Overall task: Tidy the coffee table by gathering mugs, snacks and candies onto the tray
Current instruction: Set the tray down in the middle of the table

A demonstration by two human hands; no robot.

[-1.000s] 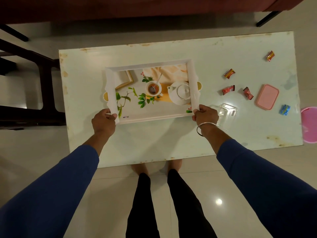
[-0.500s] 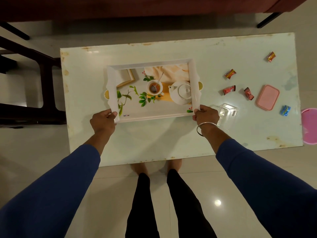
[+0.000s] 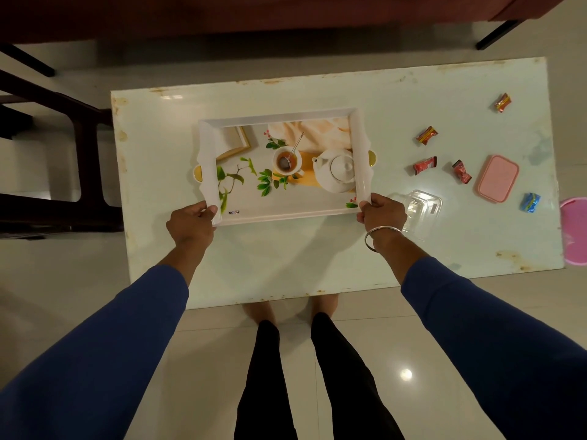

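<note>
A white tray point(image 3: 276, 119) printed with a teapot, cup and leaves lies on the pale coffee table point(image 3: 286, 258). My left hand point(image 3: 190, 222) grips its near left corner and my right hand point(image 3: 382, 212) grips its near right corner. Nothing real sits in the tray. To the right lie several wrapped candies: an orange one point(image 3: 426, 135), a red one point(image 3: 424, 165), a dark red one point(image 3: 461, 171), a blue one point(image 3: 529, 202) and another orange one point(image 3: 502, 102). A pink lidded box point(image 3: 497, 178) and a clear plastic container point(image 3: 421, 208) lie there too.
A dark wooden chair frame point(image 3: 47, 173) stands left of the table. A dark red sofa point(image 3: 254, 14) runs along the far side. A pink object point(image 3: 575, 231) pokes in at the right edge. My legs stand at the table's near edge.
The tray and both hands have hardly moved; the tray has shifted very slightly. Both hands keep their grip on its near corners.
</note>
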